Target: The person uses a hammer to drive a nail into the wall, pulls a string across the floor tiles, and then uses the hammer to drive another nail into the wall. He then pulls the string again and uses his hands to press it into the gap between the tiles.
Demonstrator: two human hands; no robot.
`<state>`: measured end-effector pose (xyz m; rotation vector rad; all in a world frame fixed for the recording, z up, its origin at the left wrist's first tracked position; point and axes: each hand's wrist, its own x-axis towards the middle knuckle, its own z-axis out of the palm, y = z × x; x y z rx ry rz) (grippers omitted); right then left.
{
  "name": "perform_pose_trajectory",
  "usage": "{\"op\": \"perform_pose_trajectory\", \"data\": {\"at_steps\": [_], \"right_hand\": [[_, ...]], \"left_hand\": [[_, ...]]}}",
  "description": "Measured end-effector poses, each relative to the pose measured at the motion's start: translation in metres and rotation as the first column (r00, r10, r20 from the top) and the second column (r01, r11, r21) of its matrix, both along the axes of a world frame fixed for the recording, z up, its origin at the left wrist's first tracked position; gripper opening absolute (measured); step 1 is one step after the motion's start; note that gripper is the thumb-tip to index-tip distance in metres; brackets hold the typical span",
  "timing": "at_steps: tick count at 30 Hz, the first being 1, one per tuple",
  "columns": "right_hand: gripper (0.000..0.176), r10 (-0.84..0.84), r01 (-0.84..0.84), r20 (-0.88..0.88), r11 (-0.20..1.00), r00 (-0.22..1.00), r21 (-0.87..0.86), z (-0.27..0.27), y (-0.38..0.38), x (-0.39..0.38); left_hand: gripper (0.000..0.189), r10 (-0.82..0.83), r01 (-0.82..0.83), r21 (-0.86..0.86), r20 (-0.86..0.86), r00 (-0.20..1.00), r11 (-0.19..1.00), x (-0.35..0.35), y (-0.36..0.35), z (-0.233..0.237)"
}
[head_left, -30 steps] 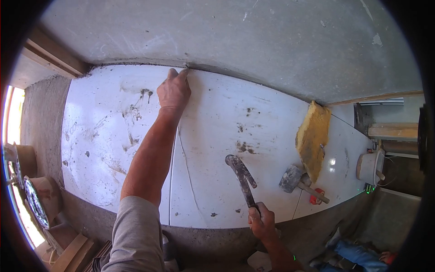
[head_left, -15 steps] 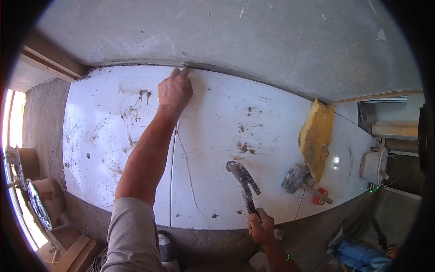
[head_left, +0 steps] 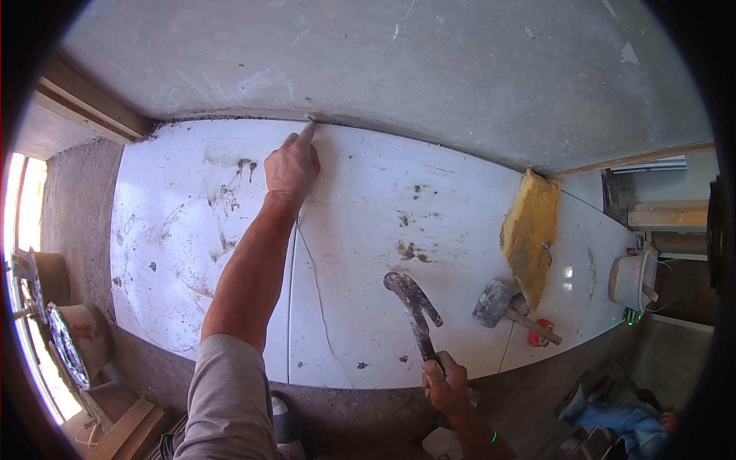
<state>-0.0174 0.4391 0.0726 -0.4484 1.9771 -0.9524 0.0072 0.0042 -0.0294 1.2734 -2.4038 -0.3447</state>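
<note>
My left hand (head_left: 292,167) reaches to the far edge of the white tiles (head_left: 368,199), its index finger stretched toward the joint at the grey wall (head_left: 429,69). The fingertip is at the wall's base, near the seam between two tiles; no object shows in this hand. My right hand (head_left: 446,383) is wrapped round the handle of a claw hammer (head_left: 415,307), whose head is over the tile near the front edge. A thin white string (head_left: 318,295) runs down the tile beside the seam.
A yellow sponge-like piece (head_left: 530,230), a mallet (head_left: 494,303) and a red roll (head_left: 540,333) lie on the right tiles. A white bucket (head_left: 629,279) stands beyond. Buckets (head_left: 83,337) and boards (head_left: 126,429) are at left. A person in blue (head_left: 613,422) is at lower right.
My left hand has shifted slightly down, and its index finger now extends to the wall joint where the fingers were bunched before. My right hand still holds the hammer in nearly the same place.
</note>
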Motion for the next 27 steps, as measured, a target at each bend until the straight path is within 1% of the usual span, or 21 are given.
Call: {"op": "perform_pose_trajectory", "data": {"at_steps": [2, 3, 5, 9, 11, 12, 14, 16, 18, 20, 21, 22, 23, 25, 26, 27], "right_hand": [[0.034, -0.028, 0.028, 0.040, 1.000, 0.999, -0.002, -0.001, 0.003, 0.005], [0.034, -0.030, 0.030, 0.044, 1.000, 0.999, -0.001, 0.001, 0.003, 0.005], [0.033, -0.045, 0.038, 0.083, 0.995, 0.995, 0.088, 0.006, 0.001, 0.006], [0.034, -0.024, 0.018, 0.073, 0.996, 0.997, 0.086, 0.007, 0.002, 0.006], [0.032, -0.020, 0.020, 0.023, 1.000, 1.000, -0.018, 0.001, -0.001, 0.006], [0.032, -0.011, 0.012, 0.014, 1.000, 1.000, -0.019, 0.001, -0.007, 0.003], [0.032, 0.003, -0.006, -0.034, 0.997, 0.999, -0.071, 0.001, -0.033, -0.006], [0.033, 0.058, -0.074, -0.133, 0.990, 0.989, -0.118, -0.002, -0.074, -0.019], [0.036, 0.148, -0.192, -0.261, 0.970, 0.954, -0.151, -0.007, -0.124, -0.037], [0.036, 0.176, -0.297, -0.417, 0.923, 0.892, -0.246, -0.020, -0.175, -0.050], [0.038, 0.176, -0.316, -0.438, 0.909, 0.882, -0.271, -0.019, -0.198, -0.053], [0.039, 0.175, -0.334, -0.457, 0.896, 0.872, -0.293, -0.018, -0.217, -0.055], [0.039, 0.179, -0.334, -0.451, 0.896, 0.874, -0.293, -0.019, -0.232, -0.058], [0.042, 0.183, -0.385, -0.549, 0.880, 0.815, -0.278, -0.022, -0.254, -0.062], [0.042, 0.190, -0.390, -0.548, 0.879, 0.814, -0.274, -0.025, -0.260, -0.064], [0.042, 0.213, -0.407, -0.587, 0.887, 0.781, -0.220, -0.032, -0.265, -0.069]], "left_hand": [[0.038, -0.039, 0.039, -0.003, 0.076, 0.996, 0.999, -0.002, 0.001, 0.003], [0.038, -0.041, 0.042, -0.001, 0.080, 0.996, 0.999, -0.004, 0.001, 0.004], [0.038, -0.049, 0.050, 0.003, 0.183, 0.982, 0.999, -0.008, 0.001, 0.008], [0.039, -0.021, 0.021, 0.002, 0.214, 0.976, 1.000, -0.013, 0.002, 0.004], [0.040, -0.027, 0.026, 0.008, 0.158, 0.987, 1.000, -0.009, 0.001, 0.000], [0.040, -0.019, 0.018, 0.007, 0.149, 0.989, 1.000, -0.009, 0.000, 0.004], [0.041, -0.024, 0.008, 0.086, 0.184, 0.983, 0.996, -0.009, 0.003, 0.011], [0.038, -0.021, 0.002, 0.106, 0.182, 0.983, 0.994, -0.008, 0.005, 0.013], [0.036, -0.023, 0.001, 0.122, 0.183, 0.983, 0.993, -0.007, 0.003, 0.016], [0.030, -0.049, 0.028, 0.136, 0.152, 0.987, 0.990, -0.006, 0.003, 0.019], [0.030, -0.047, 0.026, 0.134, 0.155, 0.987, 0.991, -0.007, 0.003, 0.023], [0.026, -0.056, 0.018, 0.191, 0.198, 0.979, 0.981, -0.008, 0.002, 0.027], [0.022, -0.068, 0.006, 0.250, 0.241, 0.968, 0.968, -0.008, 0.002, 0.028], [0.020, -0.073, 0.012, 0.249, 0.241, 0.968, 0.968, -0.010, 0.000, 0.024], [0.018, -0.078, 0.021, 0.240, 0.233, 0.969, 0.970, -0.010, -0.001, 0.022], [0.018, -0.083, 0.030, 0.226, 0.229, 0.970, 0.974, -0.009, -0.002, 0.022]]}}
